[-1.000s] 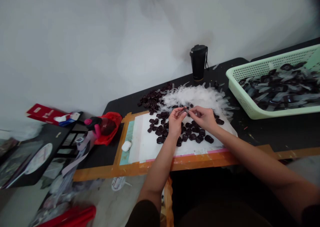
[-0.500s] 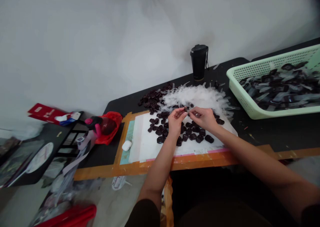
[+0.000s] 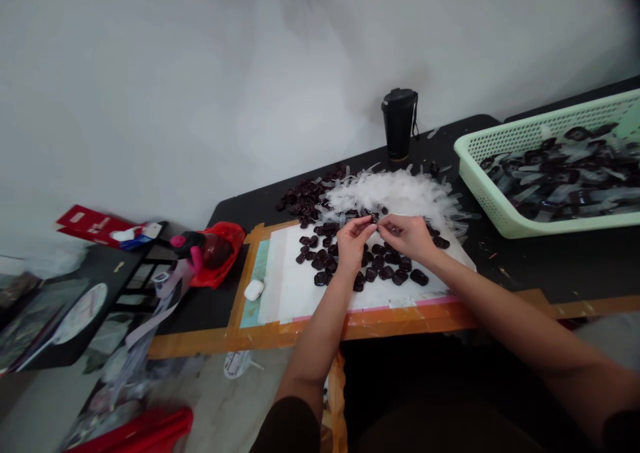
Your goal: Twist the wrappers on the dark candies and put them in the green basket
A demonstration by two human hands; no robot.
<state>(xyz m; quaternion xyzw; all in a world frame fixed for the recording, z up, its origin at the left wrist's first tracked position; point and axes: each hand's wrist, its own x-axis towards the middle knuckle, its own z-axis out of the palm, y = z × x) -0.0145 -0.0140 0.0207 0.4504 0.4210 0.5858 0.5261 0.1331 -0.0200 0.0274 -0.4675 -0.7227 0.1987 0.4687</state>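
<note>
Left hand (image 3: 353, 240) pinched on small dark piece (image 3: 374, 218), above white sheet (image 3: 293, 290), near translucent strips (image 3: 400, 190); right hand (image 3: 409, 235) close beside, grip indeterminable; scarcely changed since half-second ago; fine handling apparently continuing

Above the white sheet (image 3: 287, 286), the left hand (image 3: 353, 245) pinches a small dark piece (image 3: 374, 218) between thumb and finger; the right hand (image 3: 409, 236) has its fingertips right beside it, though whether they grip it too is too small to tell. Glossy dark tablets (image 3: 385, 272) lie scattered on the sheet, under and around the hands. A heap of translucent strips (image 3: 400, 193) covers the sheet's far side, with a dark pile (image 3: 301, 200) at its far left corner. Beyond the sheet stands a black tumbler (image 3: 399, 126); right of it, a filled pale green basket (image 3: 483, 185); near its left edge, a white case (image 3: 254, 290).
</note>
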